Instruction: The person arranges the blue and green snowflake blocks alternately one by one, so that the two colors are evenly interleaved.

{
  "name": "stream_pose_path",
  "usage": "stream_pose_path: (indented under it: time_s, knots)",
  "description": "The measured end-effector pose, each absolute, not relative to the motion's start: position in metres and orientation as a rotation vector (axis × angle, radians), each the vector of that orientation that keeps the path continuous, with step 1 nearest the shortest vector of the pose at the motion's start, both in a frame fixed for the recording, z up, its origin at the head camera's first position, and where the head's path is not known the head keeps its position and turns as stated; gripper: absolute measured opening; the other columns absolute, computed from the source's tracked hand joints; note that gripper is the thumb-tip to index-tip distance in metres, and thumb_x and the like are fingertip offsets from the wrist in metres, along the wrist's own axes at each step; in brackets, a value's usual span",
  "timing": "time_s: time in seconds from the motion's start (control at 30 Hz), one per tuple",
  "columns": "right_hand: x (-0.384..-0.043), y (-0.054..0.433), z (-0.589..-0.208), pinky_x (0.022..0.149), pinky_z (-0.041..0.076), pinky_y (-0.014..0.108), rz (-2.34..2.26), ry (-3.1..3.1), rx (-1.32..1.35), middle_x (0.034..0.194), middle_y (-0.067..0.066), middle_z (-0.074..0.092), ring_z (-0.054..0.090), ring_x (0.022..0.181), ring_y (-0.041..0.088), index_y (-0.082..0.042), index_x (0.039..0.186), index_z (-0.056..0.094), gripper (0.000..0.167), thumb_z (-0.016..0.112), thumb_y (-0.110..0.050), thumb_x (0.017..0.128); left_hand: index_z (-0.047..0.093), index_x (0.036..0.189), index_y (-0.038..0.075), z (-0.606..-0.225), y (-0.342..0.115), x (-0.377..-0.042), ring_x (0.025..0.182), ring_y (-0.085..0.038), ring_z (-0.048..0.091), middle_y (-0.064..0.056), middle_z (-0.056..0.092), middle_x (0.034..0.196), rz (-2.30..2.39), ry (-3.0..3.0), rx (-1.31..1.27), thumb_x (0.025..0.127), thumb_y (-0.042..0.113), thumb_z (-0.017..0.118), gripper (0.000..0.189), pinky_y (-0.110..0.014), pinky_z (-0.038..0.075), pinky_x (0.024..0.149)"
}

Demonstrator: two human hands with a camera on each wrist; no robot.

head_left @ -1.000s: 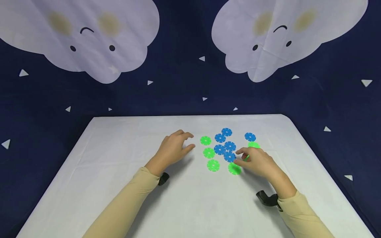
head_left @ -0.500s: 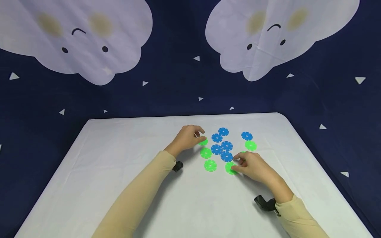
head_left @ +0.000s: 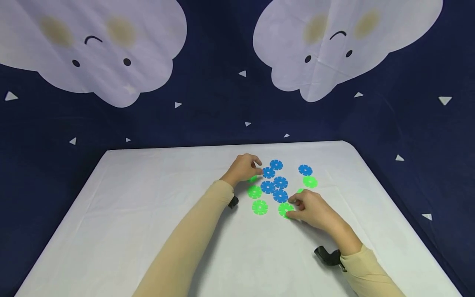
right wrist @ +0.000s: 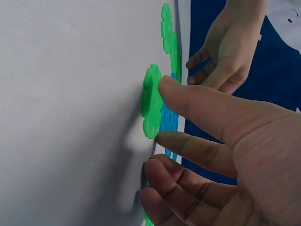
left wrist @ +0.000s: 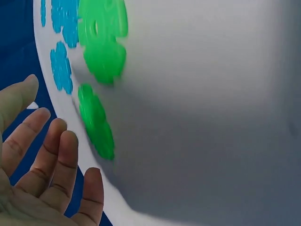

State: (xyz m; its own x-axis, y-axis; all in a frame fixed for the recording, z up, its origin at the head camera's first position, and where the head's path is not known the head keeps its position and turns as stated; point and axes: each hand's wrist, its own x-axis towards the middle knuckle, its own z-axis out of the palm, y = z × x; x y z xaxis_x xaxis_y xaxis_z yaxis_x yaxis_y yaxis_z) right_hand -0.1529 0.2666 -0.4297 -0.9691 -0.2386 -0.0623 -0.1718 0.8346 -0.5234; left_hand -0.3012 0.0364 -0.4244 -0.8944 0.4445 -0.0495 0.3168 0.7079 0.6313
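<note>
My left hand (head_left: 244,168) hovers low over the far end of the green discs, fingers bent and parted. Its thumb tip comes right to the edge of a notched blue plastic disc (head_left: 269,173), and it partly covers a green disc (head_left: 252,180). In the left wrist view the fingers of this hand (left wrist: 51,174) are spread with nothing between them. My right hand (head_left: 315,209) is over the nearest notched green disc (head_left: 284,207), thumb and forefinger apart at its edge. The right wrist view has that green disc (right wrist: 151,101) beside the thumb tip.
Several more blue discs (head_left: 280,182) lie close together between the hands. Two green discs (head_left: 254,192) (head_left: 259,207) lie left of them. Farther right are a blue disc (head_left: 305,170) and a green disc (head_left: 310,182). Everything lies on a white-covered table (head_left: 148,227) before a dark blue cloud-print cloth (head_left: 219,103).
My left hand has moved right and away from me, over the far-left green disc to the blue ones. The right hand has shifted slightly toward me, to the nearest green disc.
</note>
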Motion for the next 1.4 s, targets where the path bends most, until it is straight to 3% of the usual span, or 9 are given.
stream_pose_path:
  time_s: [0.17, 0.47, 1.03, 1.4]
  knots:
    - [-0.154, 0.264, -0.432, 0.071, 0.043, 0.029, -0.796, 2.914, -0.318, 0.088, 0.003, 0.062, 0.051, 0.082, 0.016, 0.0, 0.116, 0.079, 0.043, 0.094, -0.023, 0.082, 0.077, 0.128, 0.013, -0.427, 0.048, -0.301, 0.1, -0.019, 0.065, -0.005, 0.074, 0.11, 0.927, 2.709, 0.615, 0.099, 0.028, 0.08, 0.033, -0.036, 0.055, 0.088]
    - [-0.151, 0.261, -0.433, 0.071, 0.042, 0.03, -0.786, 2.936, -0.293, 0.089, 0.003, 0.061, 0.05, 0.082, 0.016, -0.001, 0.115, 0.081, 0.043, 0.095, -0.022, 0.081, 0.078, 0.128, 0.019, -0.431, 0.062, -0.301, 0.123, -0.02, 0.066, 0.0, 0.077, 0.127, 0.778, 2.802, 0.549, 0.094, 0.034, 0.085, 0.037, -0.048, 0.048, 0.111]
    - [-0.151, 0.259, -0.436, 0.073, 0.046, 0.031, -0.792, 2.961, -0.296, 0.091, 0.002, 0.067, 0.055, 0.084, 0.016, -0.005, 0.113, 0.083, 0.038, 0.095, -0.021, 0.081, 0.076, 0.134, 0.019, -0.431, 0.064, -0.296, 0.139, -0.024, 0.06, 0.0, 0.071, 0.143, 0.725, 2.847, 0.496, 0.092, 0.036, 0.087, 0.047, -0.052, 0.043, 0.117]
    - [-0.149, 0.265, -0.437, 0.072, 0.043, 0.03, -0.767, 2.964, -0.29, 0.09, 0.002, 0.062, 0.052, 0.084, 0.016, -0.006, 0.115, 0.082, 0.038, 0.093, -0.02, 0.082, 0.077, 0.131, 0.021, -0.433, 0.073, -0.295, 0.137, -0.024, 0.061, -0.001, 0.07, 0.141, 0.683, 2.858, 0.513, 0.092, 0.038, 0.087, 0.044, -0.056, 0.044, 0.116]
